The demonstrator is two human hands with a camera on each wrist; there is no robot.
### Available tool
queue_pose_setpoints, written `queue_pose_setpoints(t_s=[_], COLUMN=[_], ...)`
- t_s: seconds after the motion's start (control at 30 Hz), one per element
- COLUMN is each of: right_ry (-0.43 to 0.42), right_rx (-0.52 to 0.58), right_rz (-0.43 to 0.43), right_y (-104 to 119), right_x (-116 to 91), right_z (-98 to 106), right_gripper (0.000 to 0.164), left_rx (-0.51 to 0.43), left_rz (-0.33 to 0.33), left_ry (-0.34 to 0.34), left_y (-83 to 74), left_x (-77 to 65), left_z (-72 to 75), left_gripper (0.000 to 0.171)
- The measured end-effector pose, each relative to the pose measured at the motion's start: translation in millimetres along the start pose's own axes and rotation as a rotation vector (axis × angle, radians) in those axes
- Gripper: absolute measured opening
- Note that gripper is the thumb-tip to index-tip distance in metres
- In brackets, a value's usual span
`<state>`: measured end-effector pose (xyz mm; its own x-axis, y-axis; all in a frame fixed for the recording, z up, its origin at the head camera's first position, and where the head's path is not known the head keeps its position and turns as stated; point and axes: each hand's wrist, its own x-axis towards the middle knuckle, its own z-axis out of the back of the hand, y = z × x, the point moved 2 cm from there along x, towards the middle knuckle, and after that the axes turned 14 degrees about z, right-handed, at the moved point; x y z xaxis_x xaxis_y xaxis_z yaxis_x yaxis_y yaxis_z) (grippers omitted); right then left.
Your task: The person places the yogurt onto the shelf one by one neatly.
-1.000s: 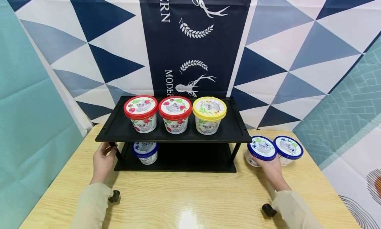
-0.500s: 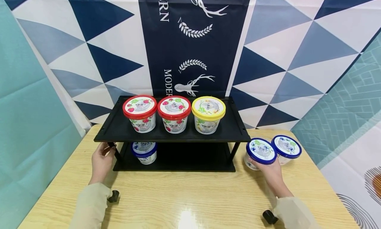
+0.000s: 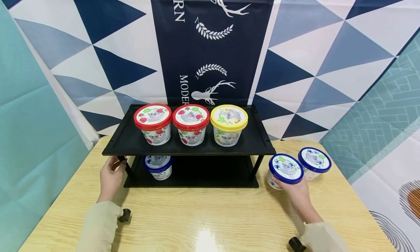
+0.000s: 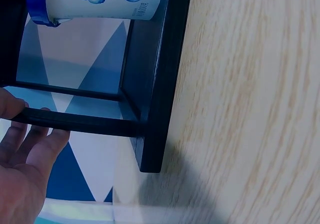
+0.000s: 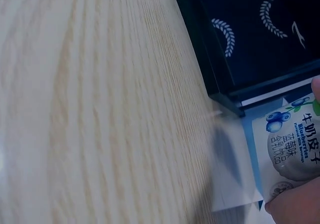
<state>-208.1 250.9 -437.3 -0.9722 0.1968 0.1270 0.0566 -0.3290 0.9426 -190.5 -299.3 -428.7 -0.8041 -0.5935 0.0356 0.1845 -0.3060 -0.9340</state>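
Observation:
A black two-tier rack (image 3: 193, 149) stands against the patterned backdrop. My left hand (image 3: 111, 177) pinches its front left post (image 4: 95, 123), thumb on one side and fingers on the other in the left wrist view. My right hand (image 3: 296, 194) grips a blue-lidded blueberry milk drink tub (image 3: 286, 167) just right of the rack, its lid tipped slightly. In the right wrist view the thumb and fingers hold the sides of the tub (image 5: 295, 139). Another blue-lidded tub (image 3: 315, 160) stands behind it to the right. On the lower tier, one more blueberry tub (image 3: 159, 168) sits at the left.
Along the upper tier stand two red-lidded tubs (image 3: 191, 118) with berry pictures and one yellow-lidded tub (image 3: 229, 118) beside them. The wooden table (image 3: 203, 212) stretches in front of the rack. A teal cloth (image 3: 36, 135) hangs at the left.
The right hand has drawn its blueberry tub slightly toward me and left, apart from the tub behind. The left hand stays on the post. The head view has shifted slightly.

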Motion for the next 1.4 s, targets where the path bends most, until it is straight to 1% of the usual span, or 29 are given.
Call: queue_pose_setpoints(t_s=[0.1,0.2,0.33,0.5,0.63,0.8,1.13,1.4], right_ry=[0.002,0.012,0.035,0.043,0.051,0.059,0.078,0.076], right_rx=[0.009,0.039,0.049,0.061,0.042,0.048,0.060,0.043], right_rz=[0.002,-0.017,-0.045,-0.038,-0.028,-0.024,-0.023,-0.036], right_y=[3,5,7,8,9,12,23,31], right_x=[-4,-7,-10,-14,-16,-19,-25,-31], right_z=[-2,-3,-5,-7,-8,-12,-17,-23], right_gripper=[0.104,0.103,0.106,0.107,0.107,0.106,0.108,0.105], left_rx=[0.004,0.010,0.008,0.003,0.009,-0.009,-0.013,-0.007], left_rz=[0.004,0.004,0.008,0.007,0.013,0.014,0.016,0.014], left_ry=[0.007,0.009,0.008,0.013,0.011,0.008,0.014,0.011], left_y=[-0.4,-0.9,-0.1,1.0,2.6,4.1,1.0,-0.9], left_x=[0.0,-0.3,0.0,0.4,1.0,2.2,1.4,0.0], left_z=[0.1,0.1,-0.1,-0.1,-0.2,0.0,-0.5,-0.4], left_gripper=[0.029,0.029,0.029,0.030,0.030,0.030,0.030,0.030])
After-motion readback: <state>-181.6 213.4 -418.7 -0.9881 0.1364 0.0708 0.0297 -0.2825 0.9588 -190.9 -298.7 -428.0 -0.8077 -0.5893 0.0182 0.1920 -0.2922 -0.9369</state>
